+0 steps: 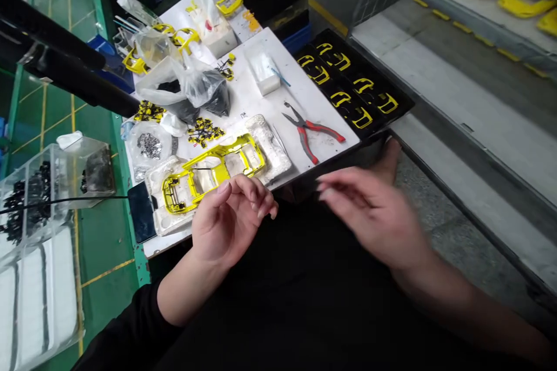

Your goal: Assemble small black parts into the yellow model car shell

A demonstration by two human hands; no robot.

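Note:
My left hand (232, 214) is held palm up in front of the yellow car-body frame (221, 171). Its fingers are loosely curled, apart from the thumb, with nothing in them. To the right, off the table's front edge, is my right hand (374, 214), slightly blurred. A narrow gap shows between its thumb and fingers, and I see nothing held there. The frame, with thin black parts in it, rests on a white foam block (274, 153). Red-handled pliers (304, 127) lie opened on the white table (261, 110), beyond my hands.
Bags of black parts (211, 90), a bag of small metal pieces (150, 145) and yellow-black pieces (204, 130) lie behind the foam. A phone (141, 214) sits at its left. A black tray (354, 78) of yellow frames and a metal rack (418, 58) stand right.

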